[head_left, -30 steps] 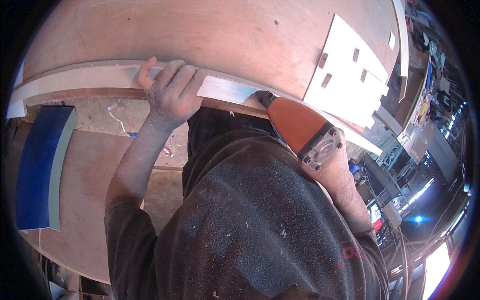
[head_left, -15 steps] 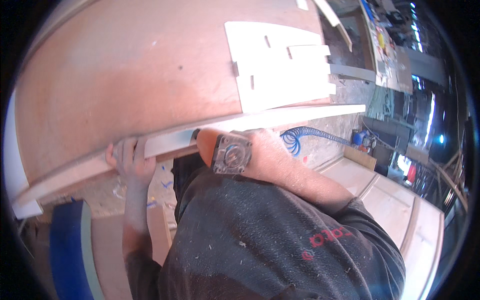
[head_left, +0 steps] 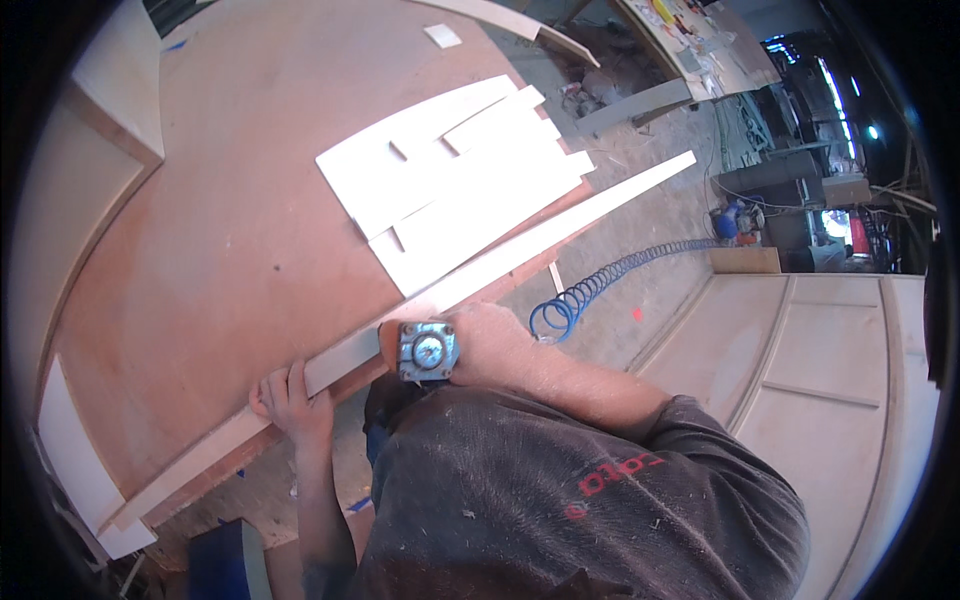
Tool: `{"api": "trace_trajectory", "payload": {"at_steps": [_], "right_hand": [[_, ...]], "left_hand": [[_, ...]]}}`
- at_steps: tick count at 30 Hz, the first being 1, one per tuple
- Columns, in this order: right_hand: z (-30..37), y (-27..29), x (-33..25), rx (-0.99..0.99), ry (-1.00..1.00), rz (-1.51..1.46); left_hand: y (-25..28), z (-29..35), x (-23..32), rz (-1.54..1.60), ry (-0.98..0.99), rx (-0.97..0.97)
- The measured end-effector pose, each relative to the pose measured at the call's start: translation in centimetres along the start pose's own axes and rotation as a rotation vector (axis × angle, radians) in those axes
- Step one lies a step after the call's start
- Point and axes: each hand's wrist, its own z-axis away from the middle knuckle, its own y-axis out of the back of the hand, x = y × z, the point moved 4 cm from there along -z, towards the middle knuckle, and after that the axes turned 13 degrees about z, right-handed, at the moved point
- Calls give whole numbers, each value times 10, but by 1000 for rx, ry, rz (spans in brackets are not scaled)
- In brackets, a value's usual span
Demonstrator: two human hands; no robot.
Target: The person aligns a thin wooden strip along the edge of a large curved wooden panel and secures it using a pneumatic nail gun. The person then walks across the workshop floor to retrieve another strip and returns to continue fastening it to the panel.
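Note:
A long pale wooden strip [head_left: 570, 222] runs slantwise along the near edge of a broad brown board [head_left: 210, 290]. My left hand [head_left: 292, 402] is closed over this strip, its fingers lying across the top face. Further right along it, my right hand [head_left: 488, 340] grips an air nail gun [head_left: 428, 350] with an orange body and a square metal cap. The gun's nose is beside or against the strip; the contact point is hidden. Most of my right fingers are concealed behind the gun.
White cut panels and slats [head_left: 455, 190] lie on the board beyond the strip. A coiled blue air hose [head_left: 620, 268] stretches across the floor at right. Pale framed panels [head_left: 810, 400] stand at the right, a blue piece [head_left: 222, 562] at lower left, and a cluttered bench [head_left: 690, 45] behind.
My view has turned, so the strip slopes more steeply and more of the floor and hose shows. Both hands keep their holds, the nail gun staying beside the strip.

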Motion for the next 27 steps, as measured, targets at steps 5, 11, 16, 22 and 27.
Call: {"api": "trace_trajectory", "payload": {"at_steps": [5, 11, 16, 22, 27], "right_hand": [[3, -3, 4, 31, 47, 16], [9, 6, 3, 16, 24, -26], [8, -3, -1, -24, -34, 9], [19, -8, -19, 115, -164, -9], [21, -20, -23, 171, -254, 29]], "left_hand": [[-5, 4, -4, -55, -12, 24], [6, 3, -1, -18, 11, -42], [41, 6, -23, -20, 54, -80], [79, 21, -87, 30, 2, -167], [70, 24, -94, 16, -92, -120]]}}
